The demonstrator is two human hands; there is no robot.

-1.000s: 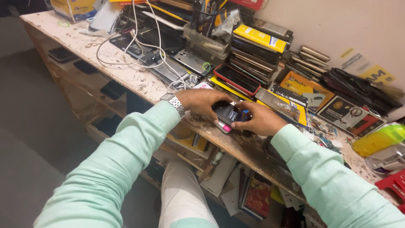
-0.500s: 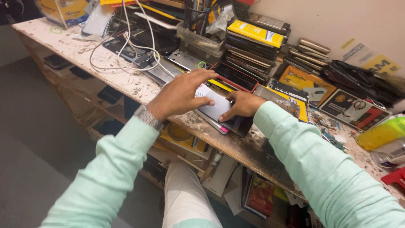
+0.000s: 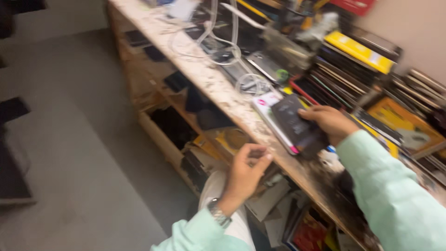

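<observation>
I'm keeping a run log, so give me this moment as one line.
right hand: holds dark phone on worktop edge | left hand: off the worktop, above the lap, empty | white phone: under the dark one | view: blurred

Right hand point(image 3: 331, 122) rests on dark phone point(image 3: 297, 124), lying atop white flat box point(image 3: 269, 111) at counter point(image 3: 223, 95) edge. Left hand point(image 3: 245, 173) loosely curled, empty, below counter edge, wristwatch point(image 3: 217, 214) visible. Frame blurred.

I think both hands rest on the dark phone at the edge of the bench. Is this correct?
Not quite. In the head view only the right hand rests on the dark phone at the edge of the bench. The left hand is off it, held in the air below the bench edge.
</observation>
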